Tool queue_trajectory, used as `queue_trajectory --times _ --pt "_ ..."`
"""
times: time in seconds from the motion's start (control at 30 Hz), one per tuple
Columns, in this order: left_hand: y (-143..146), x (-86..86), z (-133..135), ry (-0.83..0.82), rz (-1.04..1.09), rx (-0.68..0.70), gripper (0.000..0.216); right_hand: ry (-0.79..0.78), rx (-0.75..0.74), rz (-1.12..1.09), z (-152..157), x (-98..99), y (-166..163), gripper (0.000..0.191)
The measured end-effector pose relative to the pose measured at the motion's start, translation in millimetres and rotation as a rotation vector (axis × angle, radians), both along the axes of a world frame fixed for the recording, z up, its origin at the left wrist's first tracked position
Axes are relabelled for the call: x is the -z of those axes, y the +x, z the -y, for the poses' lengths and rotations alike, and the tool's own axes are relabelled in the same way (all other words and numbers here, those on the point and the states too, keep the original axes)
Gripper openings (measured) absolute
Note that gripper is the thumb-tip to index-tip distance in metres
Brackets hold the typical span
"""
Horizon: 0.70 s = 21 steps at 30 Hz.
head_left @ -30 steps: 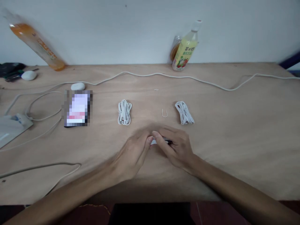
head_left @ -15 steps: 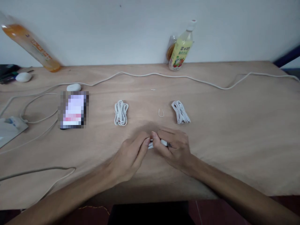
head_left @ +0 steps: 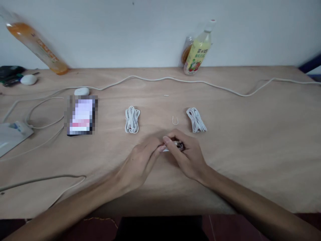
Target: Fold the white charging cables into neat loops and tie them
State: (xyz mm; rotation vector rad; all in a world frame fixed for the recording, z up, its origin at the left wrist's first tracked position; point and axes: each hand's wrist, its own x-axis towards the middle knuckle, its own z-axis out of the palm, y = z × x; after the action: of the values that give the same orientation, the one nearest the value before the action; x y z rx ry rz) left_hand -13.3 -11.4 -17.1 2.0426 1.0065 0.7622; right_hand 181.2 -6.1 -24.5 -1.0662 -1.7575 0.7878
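A white charging cable (head_left: 179, 145) with a connector end is held between both hands, low over the front middle of the table. My left hand (head_left: 141, 162) pinches its left end with closed fingers. Curled around the right part is my right hand (head_left: 188, 154), its thumb lying on top. Fingers cover most of the cable. Beyond the hands, one coiled white cable (head_left: 132, 119) lies to the left and another coiled cable (head_left: 196, 120) to the right. Between these two rests a thin U-shaped white tie (head_left: 175, 121).
At the left lie a phone (head_left: 81, 115), a white earbud case (head_left: 82, 91) and a power strip (head_left: 15, 135) with cords. A long white cord (head_left: 168, 78) crosses the back. An orange drink bottle (head_left: 37, 48) and a yellow-labelled bottle (head_left: 199, 52) lean against the wall.
My right hand has turned and its fingers have closed further around the cable, so the connector shows differently. My left hand has shifted slightly right and still pinches the cable. The camera view moved a little.
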Motion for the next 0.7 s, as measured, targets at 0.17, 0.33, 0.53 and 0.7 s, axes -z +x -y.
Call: queue_trajectory --times 0.17,0.33,0.53,0.7 --pt "4 -14.9 2 -0.217 0.091 -0.047 0.03 0.37 0.028 0.293 -2 5.2 5 0.034" --pt "7 -18.7 2 -0.32 0.136 -0.031 0.039 0.457 0.025 0.315 -5 10.4 5 0.044" --pt "5 -12.1 2 -0.238 0.062 -0.081 0.034 0.323 -0.038 0.252 -5 8.4 3 0.042" --pt "8 -14.9 3 -0.357 0.162 -0.105 0.038 0.253 0.021 0.213 0 4.0 -1 0.039"
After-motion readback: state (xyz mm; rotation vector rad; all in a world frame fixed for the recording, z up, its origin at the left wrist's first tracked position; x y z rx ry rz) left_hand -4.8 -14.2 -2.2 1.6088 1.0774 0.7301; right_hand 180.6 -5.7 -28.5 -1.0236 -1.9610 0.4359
